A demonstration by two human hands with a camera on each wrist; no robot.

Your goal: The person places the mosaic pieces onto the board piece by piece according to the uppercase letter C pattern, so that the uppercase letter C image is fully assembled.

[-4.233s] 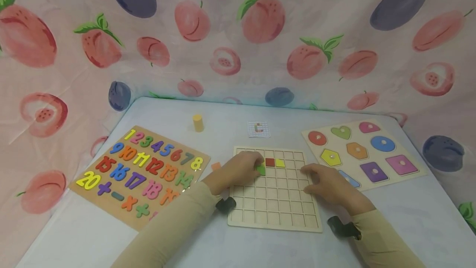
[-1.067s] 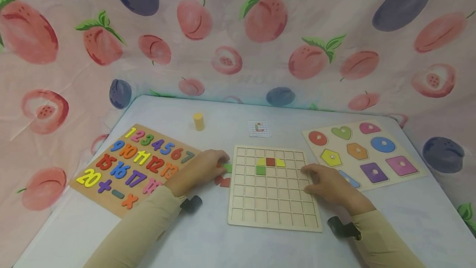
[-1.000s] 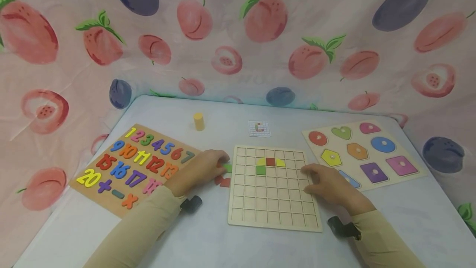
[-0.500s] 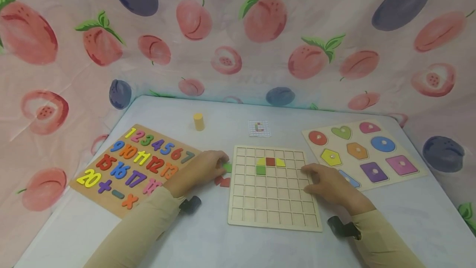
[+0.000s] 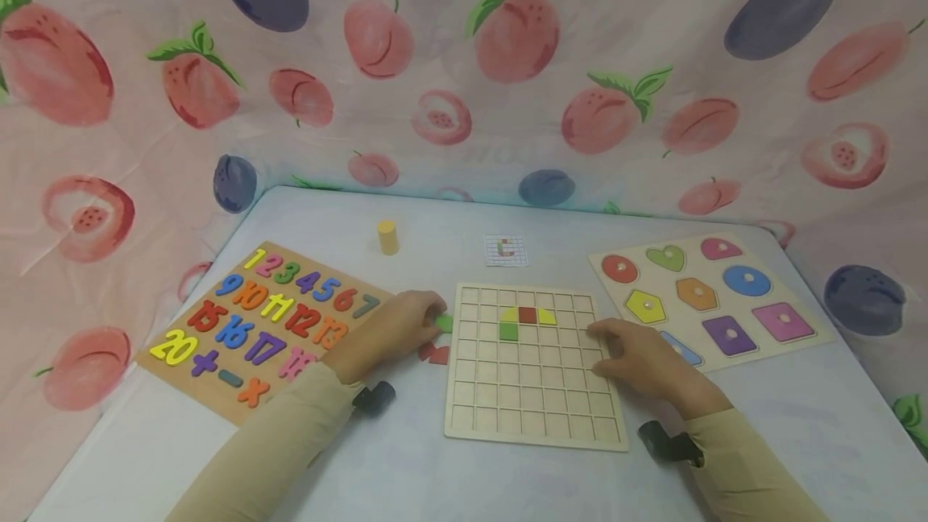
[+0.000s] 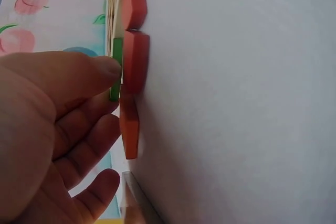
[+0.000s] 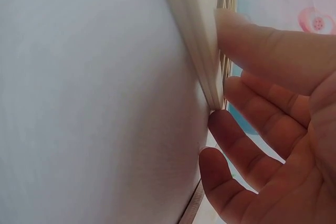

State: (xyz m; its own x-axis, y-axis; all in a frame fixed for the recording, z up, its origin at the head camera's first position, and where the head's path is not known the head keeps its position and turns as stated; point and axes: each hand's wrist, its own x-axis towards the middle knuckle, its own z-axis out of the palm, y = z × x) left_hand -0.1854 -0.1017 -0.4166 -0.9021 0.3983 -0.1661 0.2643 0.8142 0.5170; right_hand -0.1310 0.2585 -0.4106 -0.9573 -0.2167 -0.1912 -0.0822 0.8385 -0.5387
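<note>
Beside the board's left edge, my left hand [image 5: 406,325] pinches a small green tile [image 5: 444,323] between thumb and fingers. In the left wrist view the green tile [image 6: 116,72] stands close to the red tiles [image 6: 135,61] and an orange tile [image 6: 129,127] on the table. The wooden grid board [image 5: 536,401] bears two yellow curved tiles [image 5: 547,317], a red square tile [image 5: 527,315] and a green square tile [image 5: 509,332]. My right hand [image 5: 645,357] rests at the board's right edge, thumb and forefinger spread; the thumb touches the rim in the right wrist view.
A number puzzle board [image 5: 217,381] lies left, partly under the left arm. At right is a shape puzzle board [image 5: 703,329] with knobbed pieces. Behind the grid stand a yellow cylinder [image 5: 387,238] and a small pattern card [image 5: 506,250]. Fruit-print cloth [image 5: 464,159] borders the table.
My left hand has left the grid board, where a yellow tile now shows, and moved left to the loose tiles. It now holds a green tile. The right hand has stayed put.
</note>
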